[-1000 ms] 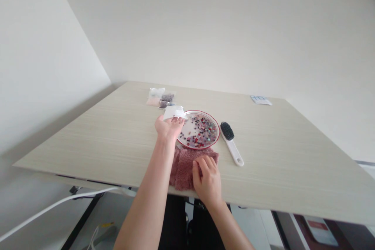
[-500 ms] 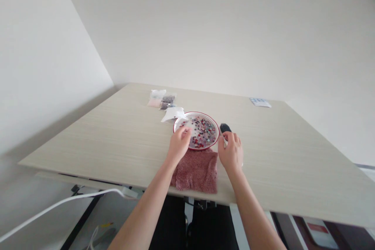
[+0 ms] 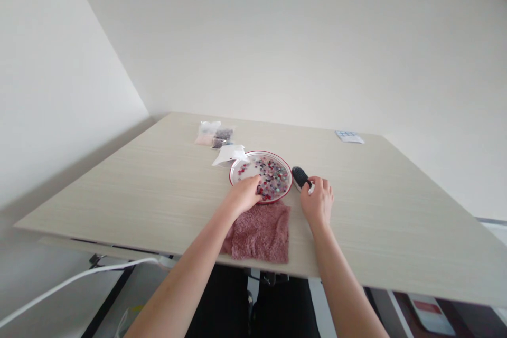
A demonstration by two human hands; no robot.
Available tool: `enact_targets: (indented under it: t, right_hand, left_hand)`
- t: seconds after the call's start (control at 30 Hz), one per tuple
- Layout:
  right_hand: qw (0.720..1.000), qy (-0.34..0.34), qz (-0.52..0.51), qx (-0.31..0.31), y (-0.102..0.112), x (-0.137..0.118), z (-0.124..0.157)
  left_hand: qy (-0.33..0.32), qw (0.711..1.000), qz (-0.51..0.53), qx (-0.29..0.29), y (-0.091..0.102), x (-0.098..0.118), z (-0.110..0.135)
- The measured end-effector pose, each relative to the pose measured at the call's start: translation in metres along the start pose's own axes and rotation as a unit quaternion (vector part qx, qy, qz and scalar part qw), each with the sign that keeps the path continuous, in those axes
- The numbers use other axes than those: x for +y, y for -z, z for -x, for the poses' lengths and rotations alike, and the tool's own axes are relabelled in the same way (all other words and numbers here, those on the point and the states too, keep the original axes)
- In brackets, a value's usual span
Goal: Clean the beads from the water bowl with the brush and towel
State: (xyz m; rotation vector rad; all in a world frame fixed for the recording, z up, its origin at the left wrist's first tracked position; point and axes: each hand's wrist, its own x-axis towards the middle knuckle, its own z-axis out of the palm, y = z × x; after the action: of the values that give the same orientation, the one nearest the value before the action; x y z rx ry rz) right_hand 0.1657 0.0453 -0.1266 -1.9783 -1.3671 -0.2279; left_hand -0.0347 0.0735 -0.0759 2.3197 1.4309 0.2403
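My left hand [image 3: 242, 195] rests over the near edge of a red-rimmed white plate [image 3: 237, 168], its fingertips among the plate's many small multicoloured beads [image 3: 273, 177]. I cannot tell whether those fingers hold anything. My right hand [image 3: 318, 202] grips the white handle of a black-bristled brush [image 3: 300, 177], whose bristle head sticks out beside the plate's right rim. The hand hides most of the handle. A folded white paper packet [image 3: 228, 156] lies against the plate's far left rim. A dusty-pink fuzzy towel [image 3: 259, 235] lies just below my left hand.
Small plastic bags [image 3: 214, 133] of pale and dark contents lie at the far side of the light wood-grain table [image 3: 119, 185]. A small card [image 3: 348, 137] sits near the far right edge. A white cable [image 3: 79, 280] runs below the table.
My right hand has moved off the towel and taken hold of the brush, which now lies tilted beside the plate. My left hand has left the white packet and moved onto the plate.
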Motion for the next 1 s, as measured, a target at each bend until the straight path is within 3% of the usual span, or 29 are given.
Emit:
enact_targets:
  t: [0.13, 0.43, 0.63, 0.87, 1.0]
  right_hand:
    - [1.0, 0.006, -0.021, 0.0, -0.003, 0.001, -0.001]
    - [0.999, 0.014, -0.05, 0.006, -0.007, 0.003, -0.003]
    - [0.998, 0.016, -0.066, 0.007, -0.007, 0.002, -0.003]
    - [0.996, 0.022, -0.082, 0.013, -0.009, 0.003, -0.003]
    - [0.996, 0.024, -0.085, 0.017, -0.009, 0.004, -0.003]
  left_hand:
    - [-0.017, 1.0, -0.009, 0.014, -0.007, -0.007, -0.013]
    - [0.0, 0.986, -0.054, 0.159, -0.01, -0.004, -0.023]
    - [-0.014, 0.993, -0.024, 0.113, -0.017, 0.003, -0.035]
    - [-0.165, 0.984, -0.025, 0.061, -0.024, 0.026, -0.06]
    - [-0.152, 0.986, -0.057, 0.04, -0.026, 0.029, -0.064]
